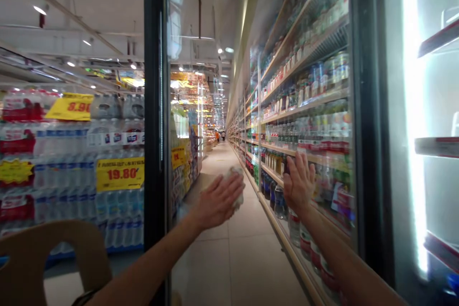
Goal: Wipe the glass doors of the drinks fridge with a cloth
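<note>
My left hand (218, 201) lies flat over a crumpled, pale cloth (237, 187), pressing it against the glass door (215, 267). Its fingers are stretched out toward the upper right, and the cloth shows past the fingertips. To the right, my right hand (300, 181) is raised at the same pane with its fingers apart and nothing in it. It appears to rest on the glass, though contact is hard to make out. A dark door frame (157, 105) edges the pane on the left, with another dark upright on the right.
Lit cooler shelves (435, 147) stand at the far right. Bottle-filled shelves (308, 100) and a tiled aisle (218, 162) appear in the pane. At left are stacked water bottles (64, 138), yellow price signs (120, 173) and a brown chair back (86, 244). Distant people stand down the aisle.
</note>
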### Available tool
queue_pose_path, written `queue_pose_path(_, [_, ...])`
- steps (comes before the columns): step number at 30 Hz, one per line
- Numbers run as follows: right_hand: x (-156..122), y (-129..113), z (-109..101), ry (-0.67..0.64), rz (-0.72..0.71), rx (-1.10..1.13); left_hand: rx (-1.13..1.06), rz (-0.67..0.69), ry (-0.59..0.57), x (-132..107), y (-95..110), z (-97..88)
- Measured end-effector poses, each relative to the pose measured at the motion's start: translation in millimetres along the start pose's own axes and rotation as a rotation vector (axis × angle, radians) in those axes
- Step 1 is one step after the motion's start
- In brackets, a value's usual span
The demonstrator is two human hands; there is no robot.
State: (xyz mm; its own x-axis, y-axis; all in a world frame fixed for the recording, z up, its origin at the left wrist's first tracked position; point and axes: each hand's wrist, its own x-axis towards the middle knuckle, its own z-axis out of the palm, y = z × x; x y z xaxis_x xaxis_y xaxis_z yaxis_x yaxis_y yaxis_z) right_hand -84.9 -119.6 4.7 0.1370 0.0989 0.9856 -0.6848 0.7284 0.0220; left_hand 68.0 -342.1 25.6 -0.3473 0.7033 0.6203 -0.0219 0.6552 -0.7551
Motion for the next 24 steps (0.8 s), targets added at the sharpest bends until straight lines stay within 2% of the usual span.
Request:
queue_pose_path(2, [0, 0, 0, 0.011, -0.015, -0.010, 0.048, -0.242, 0.044, 15, 2, 2.8])
queue_pose_path(3, [0, -1, -1, 0.015, -0.021, -0.012, 0.058, -0.289, 0.047, 20, 7, 4.8])
queue_pose_path(4, [0, -1, -1, 0.015, -0.027, -0.013, 0.050, -0.254, 0.039, 23, 14, 7.2])
queue_pose_path(5, [1, -1, -1, 0.016, -0.032, -0.011, 0.026, -0.136, 0.016, 23, 22, 9.5])
queue_pose_path(8, [1, 0, -2, 0.009, -0.042, -0.006, -0.080, 0.337, -0.086, 19, 38, 14.1])
queue_pose_path(9, [1, 0, -2, 0.007, -0.040, -0.007, -0.098, 0.398, -0.105, 21, 37, 13.8])
queue_pose_path(10, [1, 0, -2, 0.008, -0.036, -0.006, -0.099, 0.386, -0.107, 26, 31, 12.6])
queue_pose_path(11, [1, 1, -2, 0.014, -0.033, -0.002, -0.084, 0.304, -0.088, 34, 22, 10.5])
queue_pose_path(14, [1, 2, -2, 0.042, -0.031, 0.028, 0.006, -0.152, 0.032, 62, -6, 3.8])
queue_pose_path(15, [1, 2, -2, 0.044, -0.030, 0.039, 0.023, -0.238, 0.053, 68, -10, 2.6])
queue_pose_path(16, [1, 2, -3, 0.041, -0.028, 0.047, 0.021, -0.232, 0.053, 71, -10, 2.2])
queue_pose_path(17, [1, 2, -4, 0.035, -0.024, 0.052, 0.000, -0.129, 0.031, 70, -6, 2.4])
queue_pose_path(19, [1, 2, -5, 0.016, -0.015, 0.058, -0.073, 0.214, -0.056, 63, 3, 3.5])
queue_pose_path(20, [1, 2, -5, 0.009, -0.014, 0.061, -0.107, 0.343, -0.098, 60, 4, 3.7])
queue_pose_path(21, [1, 2, -5, 0.005, -0.014, 0.063, -0.125, 0.397, -0.120, 59, 2, 3.3])
queue_pose_path(22, [1, 2, -5, 0.005, -0.014, 0.063, -0.127, 0.370, -0.114, 61, -4, 2.2])
queue_pose_path(24, [1, 2, -5, 0.012, -0.014, 0.062, -0.081, 0.111, -0.037, 71, -21, -1.2])
